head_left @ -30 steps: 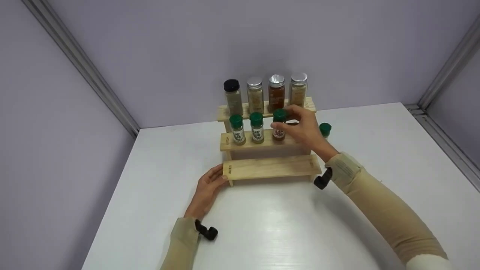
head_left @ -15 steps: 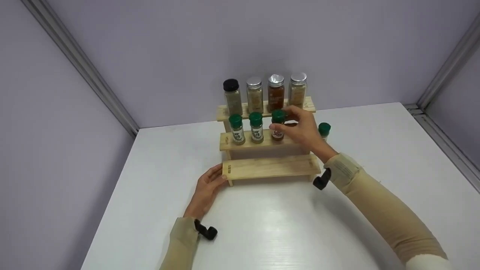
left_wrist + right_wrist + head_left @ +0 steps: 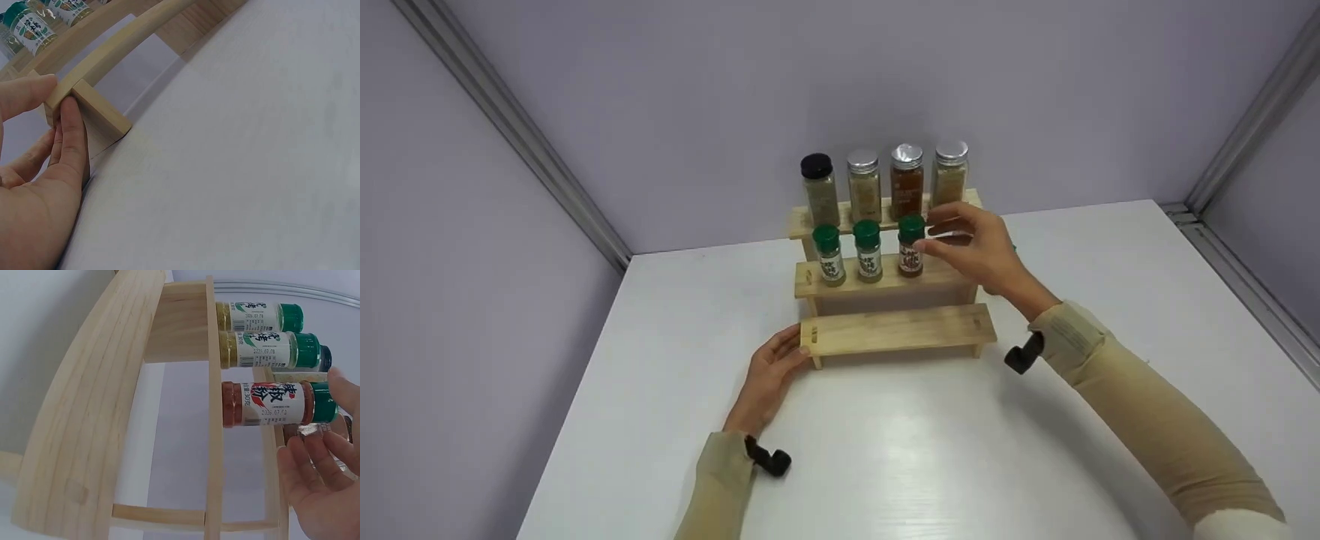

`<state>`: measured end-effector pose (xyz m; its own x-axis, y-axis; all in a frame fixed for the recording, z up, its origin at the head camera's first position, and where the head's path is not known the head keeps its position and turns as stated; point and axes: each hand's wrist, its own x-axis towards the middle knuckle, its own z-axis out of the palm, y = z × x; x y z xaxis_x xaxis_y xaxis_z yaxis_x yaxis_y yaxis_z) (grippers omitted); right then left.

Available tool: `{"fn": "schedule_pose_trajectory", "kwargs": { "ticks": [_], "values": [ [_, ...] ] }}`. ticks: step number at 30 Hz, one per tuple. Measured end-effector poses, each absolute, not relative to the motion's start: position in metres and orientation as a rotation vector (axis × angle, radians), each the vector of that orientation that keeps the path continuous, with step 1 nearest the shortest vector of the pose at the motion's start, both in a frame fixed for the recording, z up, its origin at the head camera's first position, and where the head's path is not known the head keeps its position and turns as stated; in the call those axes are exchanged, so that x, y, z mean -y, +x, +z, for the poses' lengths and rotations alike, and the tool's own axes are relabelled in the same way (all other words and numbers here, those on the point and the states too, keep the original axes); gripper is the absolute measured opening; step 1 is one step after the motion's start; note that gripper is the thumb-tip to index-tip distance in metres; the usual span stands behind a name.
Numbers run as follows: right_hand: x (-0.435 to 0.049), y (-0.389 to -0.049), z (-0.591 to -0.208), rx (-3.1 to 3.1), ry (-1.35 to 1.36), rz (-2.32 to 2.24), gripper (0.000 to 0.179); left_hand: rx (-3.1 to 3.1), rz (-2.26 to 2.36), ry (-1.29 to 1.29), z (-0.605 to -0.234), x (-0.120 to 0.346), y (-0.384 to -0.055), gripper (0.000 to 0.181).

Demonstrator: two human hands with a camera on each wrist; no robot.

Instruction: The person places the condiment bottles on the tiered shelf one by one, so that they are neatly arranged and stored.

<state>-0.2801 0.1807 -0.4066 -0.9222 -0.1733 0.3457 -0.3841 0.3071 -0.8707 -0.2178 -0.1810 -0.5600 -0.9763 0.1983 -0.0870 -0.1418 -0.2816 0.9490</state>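
Observation:
A three-tier wooden spice rack [image 3: 896,330] stands on the white table. My left hand [image 3: 769,375] grips the left end of its lowest shelf, thumb [image 3: 36,90] on top and fingers underneath. On the middle shelf, a green-capped spice jar [image 3: 910,260] of red powder stands upright, third from the left. Beside it is my right hand [image 3: 986,251], fingers spread and holding nothing. In the right wrist view, the thumb [image 3: 344,389] is close to the green cap and the other fingers stand apart from the jar. Two green-capped jars [image 3: 868,255] stand to its left.
Several taller jars line the top shelf, one black-capped [image 3: 819,191] and the others silver-capped [image 3: 950,176]. Behind my right hand another green-capped jar is almost wholly hidden. A pale wall [image 3: 720,112] rises behind the rack, with metal-framed panels at both sides.
My right hand has loosened from the red spice jar and shifted right, leaving it upright on the middle shelf. My left hand keeps its grip on the rack.

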Motion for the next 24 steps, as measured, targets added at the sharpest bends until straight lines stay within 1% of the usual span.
{"fn": "schedule_pose_trajectory", "kwargs": {
  "ticks": [6, 14, 24],
  "values": [
    [-0.202, -0.276, -0.402, 2.353, 0.569, 1.557, 0.043, -1.74, 2.368, 0.087, -0.557, 0.182, -0.219, 0.058],
    [-0.226, -0.274, -0.404, 2.382, 0.501, 1.441, 0.041, -1.762, 2.357, 0.064, -0.558, 0.183, -0.219, 0.058],
    [-0.256, -0.28, -0.421, 2.393, 0.436, 1.332, 0.041, -1.75, 2.348, 0.076, -0.561, 0.181, -0.218, 0.06]
  ]
}}
